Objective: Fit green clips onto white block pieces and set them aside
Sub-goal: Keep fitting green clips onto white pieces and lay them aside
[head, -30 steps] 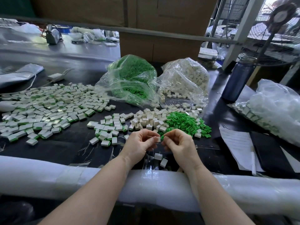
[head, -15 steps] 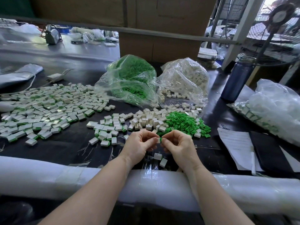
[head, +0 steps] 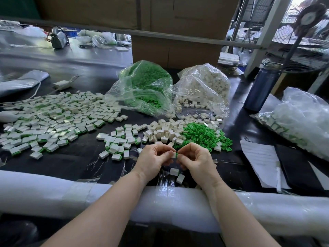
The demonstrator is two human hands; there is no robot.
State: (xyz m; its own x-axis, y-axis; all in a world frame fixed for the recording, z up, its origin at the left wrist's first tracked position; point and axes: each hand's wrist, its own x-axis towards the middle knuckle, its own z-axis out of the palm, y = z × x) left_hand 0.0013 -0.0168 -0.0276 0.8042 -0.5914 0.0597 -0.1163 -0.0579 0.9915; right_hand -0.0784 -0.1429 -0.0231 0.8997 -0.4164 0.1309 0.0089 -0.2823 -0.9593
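Pinching a white block point(head: 172, 155) in our left hand point(head: 154, 158), we press a green clip point(head: 176, 155) against its right end with our right hand point(head: 195, 160). Both sit between our fingertips, just above the surface, nearer us than the loose clips point(head: 204, 135).

I have one view only, from the head camera, wide-angle, looking forward and down over the padded table edge point(head: 53, 191) onto the dark table point(head: 74, 157). It sits close above both forearms, the hands near frame centre. Farther off it takes in the cardboard boxes point(head: 178, 50) behind, and a fan point(head: 302, 41) at the right edge.
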